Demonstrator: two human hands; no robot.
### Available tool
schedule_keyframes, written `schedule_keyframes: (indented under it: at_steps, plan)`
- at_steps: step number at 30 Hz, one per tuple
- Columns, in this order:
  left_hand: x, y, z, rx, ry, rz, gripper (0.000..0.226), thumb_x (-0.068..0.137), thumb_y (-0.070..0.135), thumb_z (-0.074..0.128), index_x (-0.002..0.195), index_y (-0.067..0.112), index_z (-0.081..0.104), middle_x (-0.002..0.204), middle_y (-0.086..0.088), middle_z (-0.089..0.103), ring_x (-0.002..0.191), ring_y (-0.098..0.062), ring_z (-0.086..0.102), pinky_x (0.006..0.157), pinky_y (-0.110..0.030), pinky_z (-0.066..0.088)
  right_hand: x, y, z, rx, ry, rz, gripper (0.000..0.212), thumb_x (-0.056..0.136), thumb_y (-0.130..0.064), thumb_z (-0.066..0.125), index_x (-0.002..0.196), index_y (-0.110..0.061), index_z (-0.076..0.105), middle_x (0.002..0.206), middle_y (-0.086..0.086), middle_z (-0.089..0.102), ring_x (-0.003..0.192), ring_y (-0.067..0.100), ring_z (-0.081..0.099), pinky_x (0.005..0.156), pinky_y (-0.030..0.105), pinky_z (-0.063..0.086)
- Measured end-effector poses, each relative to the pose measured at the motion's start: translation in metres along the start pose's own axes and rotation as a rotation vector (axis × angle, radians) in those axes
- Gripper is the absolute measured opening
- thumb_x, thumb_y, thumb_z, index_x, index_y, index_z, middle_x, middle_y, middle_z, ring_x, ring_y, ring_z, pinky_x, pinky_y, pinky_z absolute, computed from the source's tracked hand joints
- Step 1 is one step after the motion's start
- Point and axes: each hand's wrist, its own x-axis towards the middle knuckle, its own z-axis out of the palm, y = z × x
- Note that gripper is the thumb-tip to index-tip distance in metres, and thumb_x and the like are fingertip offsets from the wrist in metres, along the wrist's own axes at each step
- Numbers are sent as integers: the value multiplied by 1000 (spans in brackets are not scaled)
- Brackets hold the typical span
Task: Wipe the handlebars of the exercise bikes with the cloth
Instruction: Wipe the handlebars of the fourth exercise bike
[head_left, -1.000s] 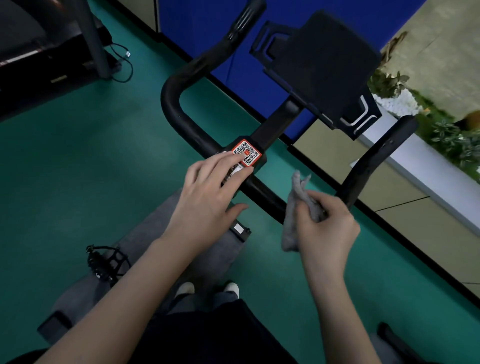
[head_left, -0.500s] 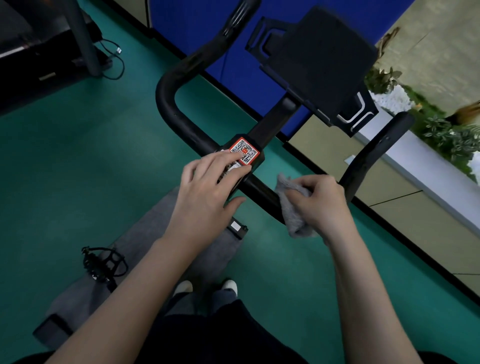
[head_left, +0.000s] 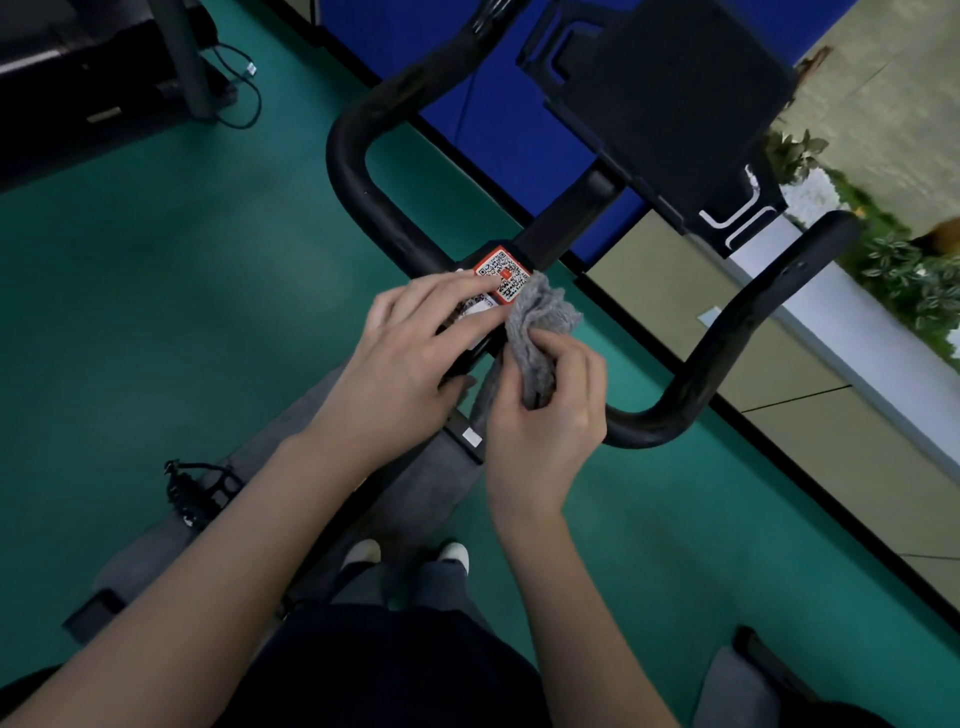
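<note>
The person is standing right over an exercise bike, looking straight down at the black handlebar (head_left: 363, 208). It's one bent tube, with a left arm curving up and away, a crossbar in the middle, and a right arm that swoops out toward the wall. The right hand (head_left: 545, 410) has its fingers curled around a bunched-up grey cloth (head_left: 540, 327), and the wad is pressed against the middle of the crossbar, just right of the centre clamp. The loose end of the cloth puffs up out of the fist and touches the edge of the orange QR sticker (head_left: 503, 274) on that clamp. The left hand (head_left: 410, 364) lies flat on the clamp with its fingers pretty much straight and spread, fingertips reaching the sticker and thumb tucked under the bar, so it's resting there, not gripping anything. The two hands are just beside each other, nearly touching. Above them sits the bike's black tablet holder (head_left: 670, 104) on its stem. Below the hands the grey bike frame (head_left: 426, 483) runs down toward a black pedal (head_left: 195, 488) on the left, over a green floor (head_left: 156, 260). There's a blue panel (head_left: 467, 78) behind the bars, some plants (head_left: 904, 280) along the right wall, and another dark machine (head_left: 78, 78) in the top left corner.
</note>
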Motion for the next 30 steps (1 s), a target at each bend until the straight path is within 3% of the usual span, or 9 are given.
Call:
schedule_keyframes:
  at_steps: [7,11,13,17,21,24,27,30]
  plan:
    - [-1,5,0,28,-19,14,71,65,16,81,130,17,53,139,-3,47,129,-24,38,102,-37,24,-4,26,-40,-109,-36,-1,24,71,15,65,92,4,68,93,13,64,89,16,57,89,6,38]
    - [1,12,2,55,-13,48,71,66,25,82,130,14,52,136,-6,48,128,-25,38,105,-37,22,0,45,-67,-153,66,93,21,75,13,66,93,2,69,92,12,65,87,15,59,82,17,47]
    - [5,17,5,58,-31,87,71,67,25,81,130,14,52,135,-5,48,129,-24,38,106,-36,20,1,47,-68,-150,110,87,19,76,12,65,92,2,68,91,12,65,87,9,56,81,10,43]
    - [13,21,10,29,-64,117,61,68,26,80,124,14,57,132,-3,51,130,-23,38,107,-39,22,0,41,-58,-107,37,26,20,74,16,63,91,5,67,91,12,63,86,19,59,84,6,39]
    - [14,18,14,15,-70,134,48,71,31,78,114,16,62,131,0,51,131,-21,36,107,-35,18,8,54,-74,-169,33,62,21,75,14,64,93,2,68,92,11,63,83,18,58,83,0,36]
    - [13,16,17,-5,-50,124,44,72,34,78,109,18,63,130,2,52,130,-20,37,107,-34,17,21,64,-86,-189,59,124,21,76,12,64,92,0,68,89,12,64,80,21,60,76,5,40]
    - [14,15,19,-17,-32,123,41,72,34,78,107,19,63,128,3,53,129,-19,38,106,-33,18,34,59,-81,-149,-31,126,19,77,7,67,93,-3,70,92,9,66,84,18,62,78,21,48]
    - [15,16,19,-1,-25,120,39,73,37,76,105,19,64,126,3,54,127,-18,38,105,-31,16,48,49,-67,-109,-230,128,17,79,-2,69,94,-9,73,92,1,68,85,13,61,78,15,46]
